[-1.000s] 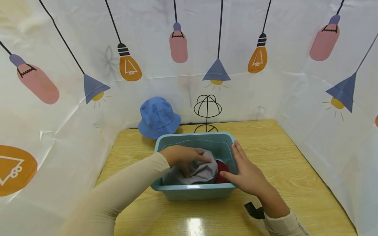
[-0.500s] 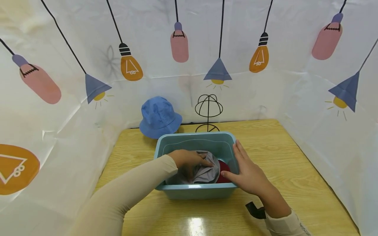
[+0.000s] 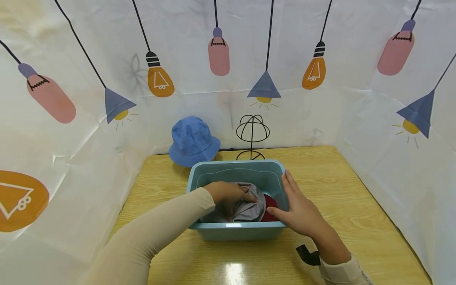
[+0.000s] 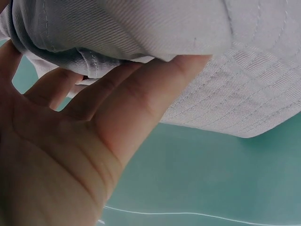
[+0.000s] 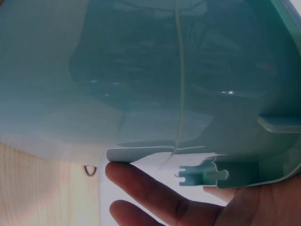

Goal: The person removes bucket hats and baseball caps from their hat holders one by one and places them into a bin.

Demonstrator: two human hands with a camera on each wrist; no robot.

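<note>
Inside the teal plastic bin (image 3: 235,233) lies a crumpled grey bucket hat (image 3: 253,209), its stitched brim (image 4: 235,89) large in the left wrist view. My left hand (image 3: 228,194) reaches down into the bin and grips a fold of the hat; the fingertips partly disappear behind the cloth. A dark red hat (image 3: 270,208) shows beside and partly under the grey one. At the bin's right rim, my right hand (image 3: 303,209) lies with straight fingers along the edge and its thumb over the inside. In the right wrist view, fingers (image 5: 141,188) sit right at the rim.
A blue bucket hat (image 3: 194,141) stands behind the bin at the back left of the wooden table (image 3: 342,190). Close behind the bin rises a black wire hat stand (image 3: 252,134). White printed sheets (image 3: 228,103) enclose the back and sides.
Over the first half second my left hand and the grey hat shifted slightly right and down into the bin. Since then they have stayed still. The right hand keeps its place at the rim.
</note>
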